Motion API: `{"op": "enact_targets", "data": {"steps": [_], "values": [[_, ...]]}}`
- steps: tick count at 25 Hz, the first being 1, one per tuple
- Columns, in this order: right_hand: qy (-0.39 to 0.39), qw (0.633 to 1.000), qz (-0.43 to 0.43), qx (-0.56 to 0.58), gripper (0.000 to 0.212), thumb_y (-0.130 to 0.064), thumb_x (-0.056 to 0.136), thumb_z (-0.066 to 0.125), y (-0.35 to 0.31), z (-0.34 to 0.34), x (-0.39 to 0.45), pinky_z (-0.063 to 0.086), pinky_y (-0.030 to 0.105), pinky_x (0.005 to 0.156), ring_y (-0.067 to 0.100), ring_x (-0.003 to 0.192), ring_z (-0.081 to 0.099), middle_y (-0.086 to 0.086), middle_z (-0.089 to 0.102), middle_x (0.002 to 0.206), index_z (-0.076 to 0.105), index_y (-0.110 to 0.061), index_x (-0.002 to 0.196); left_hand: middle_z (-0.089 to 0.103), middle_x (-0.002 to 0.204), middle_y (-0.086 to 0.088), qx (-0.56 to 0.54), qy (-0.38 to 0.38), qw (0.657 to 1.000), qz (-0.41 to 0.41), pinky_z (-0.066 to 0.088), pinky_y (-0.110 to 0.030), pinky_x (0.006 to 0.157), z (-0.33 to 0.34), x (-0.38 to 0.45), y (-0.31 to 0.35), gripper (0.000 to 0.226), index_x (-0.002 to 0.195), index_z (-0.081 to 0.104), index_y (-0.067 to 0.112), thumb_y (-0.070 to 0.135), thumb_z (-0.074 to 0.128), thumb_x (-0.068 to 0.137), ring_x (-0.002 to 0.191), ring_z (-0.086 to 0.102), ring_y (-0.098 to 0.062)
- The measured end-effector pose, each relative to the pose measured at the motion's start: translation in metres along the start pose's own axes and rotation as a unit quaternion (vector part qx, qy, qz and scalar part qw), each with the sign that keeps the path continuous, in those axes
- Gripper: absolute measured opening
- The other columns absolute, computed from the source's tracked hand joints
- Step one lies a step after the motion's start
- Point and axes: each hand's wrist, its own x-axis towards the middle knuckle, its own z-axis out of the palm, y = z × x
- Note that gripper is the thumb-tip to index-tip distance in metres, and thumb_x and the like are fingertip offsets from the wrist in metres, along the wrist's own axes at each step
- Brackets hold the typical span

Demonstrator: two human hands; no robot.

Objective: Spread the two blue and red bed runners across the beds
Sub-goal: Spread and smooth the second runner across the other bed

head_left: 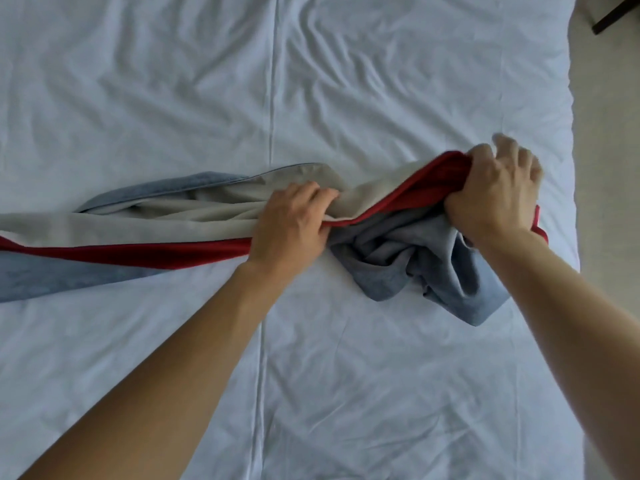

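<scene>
- we saw a long blue and red fabric bed runner with a pale grey lining (pixel 145 220) lying twisted across a wrinkled white bed sheet (pixel 173 81), its left part running off the left edge of the view.
- on that left stretch the grey lining faced up, with a red band below it and blue cloth along both outer edges.
- a straight seam (pixel 273 98) ran up the white sheet near the middle of the bed.
- our left hand (pixel 294 223) lay on the runner near the middle, fingers curled round a fold of the grey lining and red band.
- between the hands the blue cloth sat bunched in a loose heap on the sheet.
- our right hand (pixel 495 192) gripped the red edge of the runner near the right side of the bed, fingers curled over it, slightly blurred.
- beyond the bed's right edge we saw pale floor (pixel 606 133) and a dark wooden furniture leg (pixel 613 15).
</scene>
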Motion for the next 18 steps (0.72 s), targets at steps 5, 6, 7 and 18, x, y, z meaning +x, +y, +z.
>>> {"op": "enact_targets", "data": {"steps": [5, 6, 7, 18], "values": [[0.068, 0.944, -0.318, 0.048, 0.05, -0.011, 0.08, 0.056, -0.06, 0.006, -0.014, 0.008, 0.056, 0.122, 0.029, 0.135, 0.042, 0.007, 0.059, 0.133, 0.057, -0.018, 0.13, 0.071, 0.098, -0.002, -0.084, 0.029, 0.994, -0.07, 0.049, -0.041, 0.08, -0.019, 0.038, -0.037, 0.022, 0.107, 0.069, 0.02, 0.025, 0.06, 0.088, 0.09, 0.064, -0.029], [0.075, 0.942, -0.323, 0.044, 0.032, -0.014, 0.086, 0.057, -0.068, 0.011, -0.011, 0.01, 0.054, 0.122, 0.028, 0.124, 0.051, 0.005, 0.067, 0.115, 0.064, -0.017, 0.117, 0.071, 0.098, -0.002, -0.071, 0.012, 0.995, -0.063, 0.048, -0.041, 0.081, -0.024, 0.042, -0.046, 0.023, 0.107, 0.068, 0.02, 0.028, 0.061, 0.086, 0.09, 0.064, -0.029], [0.074, 0.949, -0.304, 0.042, 0.02, -0.016, 0.09, 0.056, -0.071, 0.015, -0.005, 0.012, 0.052, 0.122, 0.028, 0.114, 0.055, 0.004, 0.069, 0.102, 0.067, -0.015, 0.106, 0.07, 0.1, -0.002, -0.052, -0.023, 0.997, -0.055, 0.047, -0.04, 0.081, -0.027, 0.042, -0.054, 0.026, 0.108, 0.067, 0.021, 0.029, 0.063, 0.084, 0.09, 0.063, -0.028], [0.076, 0.977, -0.19, 0.06, 0.03, -0.01, 0.088, 0.052, -0.131, 0.024, 0.084, 0.033, 0.042, 0.1, 0.032, 0.107, 0.052, 0.008, 0.063, 0.111, 0.063, -0.015, 0.115, 0.069, 0.107, -0.007, 0.095, 0.044, 0.981, -0.166, 0.043, -0.044, 0.089, -0.053, 0.1, -0.154, 0.025, 0.11, 0.065, 0.016, 0.008, 0.056, 0.088, 0.097, 0.062, -0.033]]}}
